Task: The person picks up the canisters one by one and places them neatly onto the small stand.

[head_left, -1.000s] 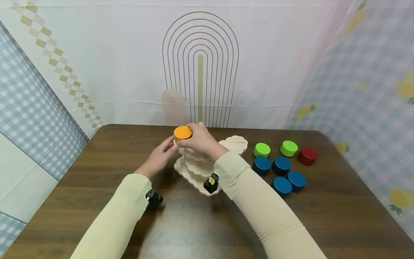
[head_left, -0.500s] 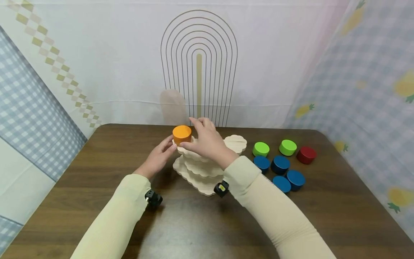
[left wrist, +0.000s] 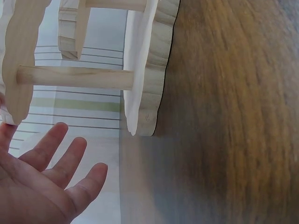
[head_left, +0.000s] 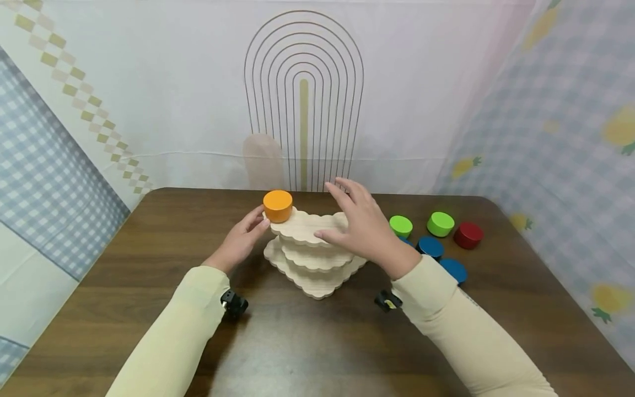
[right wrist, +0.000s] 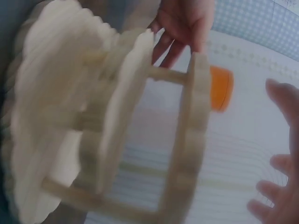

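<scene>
A pale wooden tiered stand with scalloped boards joined by round posts stands on the brown table. On the left corner of its top board sits an orange cylinder block, upright. My left hand pinches that corner beside the block between thumb and index finger; its other fingers spread loosely below the board in the left wrist view. Above the right part of the top board, my right hand hovers with fingers apart, holding nothing. In the right wrist view the orange block stands apart from the right fingers.
Right of the stand are two light green cylinders, a dark red one and several blue ones, some partly behind the right arm. A printed cloth hangs behind the table.
My right hand has let go of the orange block and moved right, away from it. The block stays on the top board's left corner. My left hand has barely moved.
</scene>
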`<state>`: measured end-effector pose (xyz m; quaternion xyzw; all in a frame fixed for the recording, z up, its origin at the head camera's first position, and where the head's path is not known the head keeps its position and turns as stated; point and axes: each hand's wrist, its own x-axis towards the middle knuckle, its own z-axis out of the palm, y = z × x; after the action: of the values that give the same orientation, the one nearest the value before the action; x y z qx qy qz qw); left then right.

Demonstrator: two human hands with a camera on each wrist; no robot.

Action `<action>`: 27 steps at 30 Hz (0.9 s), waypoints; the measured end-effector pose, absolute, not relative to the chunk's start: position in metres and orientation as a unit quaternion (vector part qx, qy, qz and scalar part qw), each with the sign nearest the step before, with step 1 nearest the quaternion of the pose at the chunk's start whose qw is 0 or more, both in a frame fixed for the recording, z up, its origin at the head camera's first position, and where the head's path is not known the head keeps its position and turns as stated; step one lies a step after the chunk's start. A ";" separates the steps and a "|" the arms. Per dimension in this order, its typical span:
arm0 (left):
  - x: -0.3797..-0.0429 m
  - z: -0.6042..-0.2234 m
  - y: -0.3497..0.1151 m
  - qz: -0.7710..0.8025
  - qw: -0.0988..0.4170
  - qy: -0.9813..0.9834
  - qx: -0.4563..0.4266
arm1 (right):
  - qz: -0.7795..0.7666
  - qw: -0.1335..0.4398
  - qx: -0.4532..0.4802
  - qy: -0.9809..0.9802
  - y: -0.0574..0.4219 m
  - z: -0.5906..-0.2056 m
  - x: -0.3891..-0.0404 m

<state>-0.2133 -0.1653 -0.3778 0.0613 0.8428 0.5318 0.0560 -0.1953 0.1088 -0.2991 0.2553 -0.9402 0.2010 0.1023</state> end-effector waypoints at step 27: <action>-0.213 -0.378 -0.164 0.528 0.059 0.845 0.059 | 0.214 0.099 0.224 -0.946 0.224 -0.351 -0.169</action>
<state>-0.2132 -0.1643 -0.3780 0.0587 0.8455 0.5275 0.0586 -0.1694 0.2241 -0.3514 0.2236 -0.9457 0.2137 0.0995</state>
